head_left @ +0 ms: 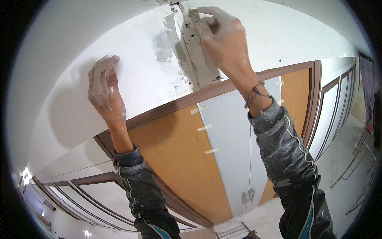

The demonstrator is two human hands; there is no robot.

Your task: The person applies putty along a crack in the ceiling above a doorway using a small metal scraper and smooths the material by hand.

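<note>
My right hand point(225, 34) is raised to the top of the white wall point(131, 51), its fingers closed in a pinch. Between them is a small grey, flat-edged piece point(193, 15); its exact kind is not clear. It meets the rough vertical joint point(187, 47), which has cracks, dark holes and grey filler patches. Left of the joint, my left hand point(102, 81) is held up before the wall, loosely cupped with its fingers bent over. Whitish paste or dust coats its palm and fingers, and no tool shows in it.
Below the wall, a dark brown frame point(223, 85) surrounds wood-coloured panels point(179, 143) and pale grey doors point(230, 131) with bits of masking tape point(205, 128). Metal racks point(354, 159) stand on the floor at right. A ladder-like frame point(232, 231) shows at the bottom.
</note>
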